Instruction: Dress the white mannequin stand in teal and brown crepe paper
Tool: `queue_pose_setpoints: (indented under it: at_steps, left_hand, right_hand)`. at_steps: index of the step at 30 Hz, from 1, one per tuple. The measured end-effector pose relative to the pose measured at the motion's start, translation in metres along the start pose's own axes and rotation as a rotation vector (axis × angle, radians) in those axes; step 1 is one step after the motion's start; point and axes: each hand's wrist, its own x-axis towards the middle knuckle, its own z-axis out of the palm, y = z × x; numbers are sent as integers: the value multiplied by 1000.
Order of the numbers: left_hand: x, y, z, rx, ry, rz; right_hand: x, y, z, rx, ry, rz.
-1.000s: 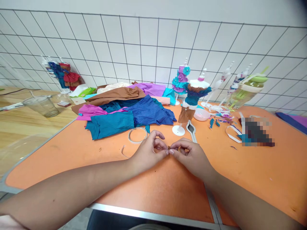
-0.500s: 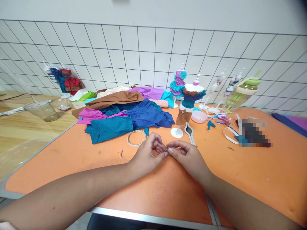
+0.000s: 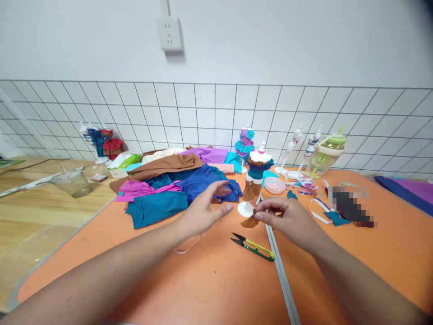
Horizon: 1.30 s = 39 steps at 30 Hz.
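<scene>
My right hand is closed in a pinch on a small brown gathered piece, which fans out below the fingertips. Open and empty, my left hand hovers to the left with thumb and fingers apart. Just behind the brown piece stands a small dress form on a round white base, dressed in brown, teal and white. Yellow-and-green thread snips lie on the orange table below my hands. A thin clear strip lies under my left wrist.
A pile of colourful crumpled sheets covers the back left. Behind are another decorated form, a pink bowl, scraps and a green-lidded bottle. A glass cup stands left; a metal seam crosses the table.
My hands, formerly together at a small brown piece, have moved apart. The left has let go and opened; the right keeps the piece. The view has tilted up, and the snips now show.
</scene>
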Motion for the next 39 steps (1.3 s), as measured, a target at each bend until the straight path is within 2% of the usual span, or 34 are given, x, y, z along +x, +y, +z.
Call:
queue_pose_setpoints:
  at_steps: [2, 5, 8, 11, 14, 16, 18, 21, 25, 33, 39]
  left_hand:
    - [32, 15, -10, -4, -49, 15]
    - [73, 19, -4, -33, -157, 63]
    - [97, 5, 16, -145, -261, 94]
    - [109, -8, 31, -205, -215, 36]
    - [114, -11, 33, -290, -80, -24]
    - [115, -8, 31, -355, 19, -81]
    - [113, -2, 29, -422, 69, -120]
    - [108, 8, 28, -504, -9, -133]
    - [101, 18, 35, -503, -93, -149]
    - [99, 20, 37, -516, -59, -168]
    - [96, 11, 45, -593, 17, -225]
  right_hand:
    - [11, -24, -32, -118, -90, -31]
    - [24, -42, -56, -152, -66, -27]
    - [36, -30, -52, -21, -47, -52]
    - [48, -8, -43, 20, 75, -23]
    - [53, 2, -39, -8, 106, -7]
    - [53, 1, -39, 8, 63, 14]
    - [53, -1, -40, 65, 31, 40]
    - [53, -1, -40, 115, 57, 38]
    - [52, 1, -42, 26, 90, 5]
    - [51, -2, -46, -62, 71, 19]
    - [53, -2, -42, -78, 112, 12]
